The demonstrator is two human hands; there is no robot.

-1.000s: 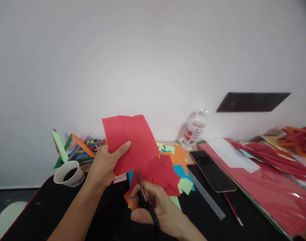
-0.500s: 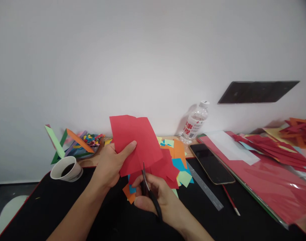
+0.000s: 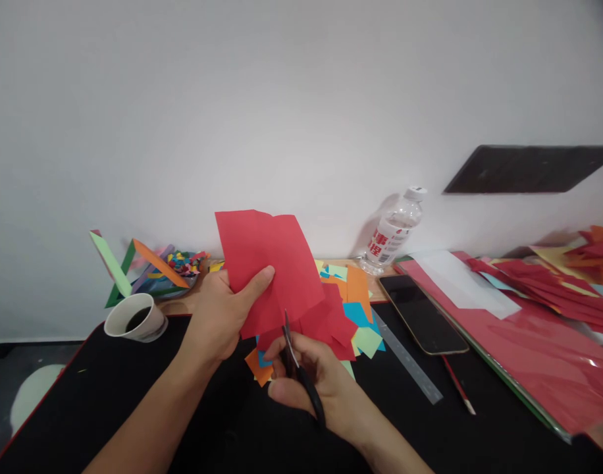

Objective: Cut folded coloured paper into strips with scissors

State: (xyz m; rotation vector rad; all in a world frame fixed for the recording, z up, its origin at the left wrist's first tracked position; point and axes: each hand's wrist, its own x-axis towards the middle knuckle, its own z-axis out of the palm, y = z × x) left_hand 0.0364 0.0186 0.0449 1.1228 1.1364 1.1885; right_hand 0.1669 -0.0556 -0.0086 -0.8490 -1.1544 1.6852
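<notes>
A creased sheet of red paper is pinched in my left hand, the thumb lying on its near face. My right hand grips black-handled scissors, fingers in the loops. The blades point up and away from me and meet the lower edge of the red sheet, with the tip showing against the paper. Below and behind the sheet lies a loose pile of coloured paper pieces, among them an orange piece, a blue piece and a pale green piece.
To the left stand a paper cup with dark liquid and a bowl of scraps. On the right are a water bottle, a phone, a clear ruler, a red pencil and a red paper pack.
The view has shifted slightly, so most things appear a little higher and farther right. Both hands keep their holds, with the scissors still at the red sheet's lower edge.
</notes>
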